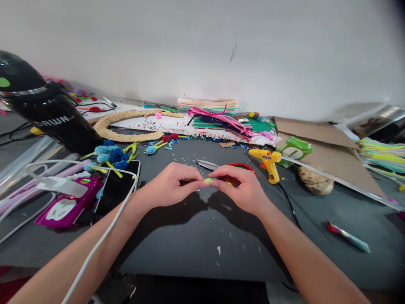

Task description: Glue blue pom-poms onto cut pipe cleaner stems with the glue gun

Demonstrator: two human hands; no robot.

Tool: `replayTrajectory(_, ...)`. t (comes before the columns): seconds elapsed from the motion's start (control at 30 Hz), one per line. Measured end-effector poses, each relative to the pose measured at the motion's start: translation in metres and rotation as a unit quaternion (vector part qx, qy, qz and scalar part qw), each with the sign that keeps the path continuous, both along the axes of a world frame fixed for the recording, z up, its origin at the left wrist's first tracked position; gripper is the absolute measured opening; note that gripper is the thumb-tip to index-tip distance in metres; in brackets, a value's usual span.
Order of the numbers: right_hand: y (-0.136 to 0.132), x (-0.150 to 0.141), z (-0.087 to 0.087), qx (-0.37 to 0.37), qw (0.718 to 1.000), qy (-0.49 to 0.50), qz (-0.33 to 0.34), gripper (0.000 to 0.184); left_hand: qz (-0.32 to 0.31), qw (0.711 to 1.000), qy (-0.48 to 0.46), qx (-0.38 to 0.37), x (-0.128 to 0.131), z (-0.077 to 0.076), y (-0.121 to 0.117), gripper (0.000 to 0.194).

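Observation:
My left hand (177, 184) and my right hand (242, 188) meet above the middle of the dark table. Between their pinched fingertips is a small piece of yellow-green pipe cleaner (208, 181), mostly covered by the fingers. Each hand is closed on it with thumb and forefinger. Just behind the hands lie scissors (205, 164) with red handles, partly hidden by my right hand. To the right stands a yellow glue gun (269, 162). Left of my left hand is a bunch of blue pom-poms (110, 156) on yellow-green stems.
A black bottle (60, 114) stands at the left, near a magenta charger (69, 204) and a phone (117, 190). A white cable (104, 236) crosses my left forearm. Cardboard (335, 156), a round tan object (315, 180) and a pen-like tube (348, 237) are at the right.

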State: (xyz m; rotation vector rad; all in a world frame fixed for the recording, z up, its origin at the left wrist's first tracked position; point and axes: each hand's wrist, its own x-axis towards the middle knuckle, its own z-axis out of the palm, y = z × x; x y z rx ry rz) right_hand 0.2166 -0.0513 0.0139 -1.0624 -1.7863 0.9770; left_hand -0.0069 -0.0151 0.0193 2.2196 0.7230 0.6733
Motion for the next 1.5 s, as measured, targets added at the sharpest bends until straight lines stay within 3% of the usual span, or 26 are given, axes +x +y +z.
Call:
replayTrajectory(0.17,0.000,0.003,0.002,-0.020,1.000,0.004,0.017,0.017,-0.014,0.999,0.017,-0.048,-0.001,0.002,0.001,0.031)
replayTrajectory(0.33,0.006,0.011,-0.003,-0.084,0.995,0.043,0.041,0.056,0.041,0.998,0.027,-0.042,-0.004,-0.001,0.005,0.033)
replayTrajectory(0.47,0.011,0.013,-0.006,-0.076,0.997,0.032,-0.005,0.039,0.076,0.997,0.028,-0.019,-0.006,-0.003,0.008,0.033)
replayTrajectory(0.8,0.003,-0.005,-0.011,-0.056,0.997,0.013,-0.042,0.022,0.030,0.999,0.028,-0.004,-0.001,-0.006,0.006,0.032)
replayTrajectory(0.9,0.004,-0.003,-0.011,-0.058,0.998,0.013,-0.035,0.024,0.033,0.999,0.033,-0.006,-0.001,-0.005,0.006,0.032)
replayTrajectory(1.07,0.008,0.003,-0.012,-0.091,0.995,0.038,0.009,0.045,0.047,0.998,0.027,0.029,-0.002,-0.005,0.007,0.035)
replayTrajectory(1.3,0.006,-0.003,-0.013,-0.057,0.998,0.024,-0.030,0.024,0.036,0.998,0.032,0.037,-0.001,-0.007,0.007,0.030)
replayTrajectory(1.5,0.004,-0.006,-0.013,-0.040,0.998,0.004,-0.039,0.020,0.035,0.998,0.045,0.039,0.000,-0.009,0.007,0.029)
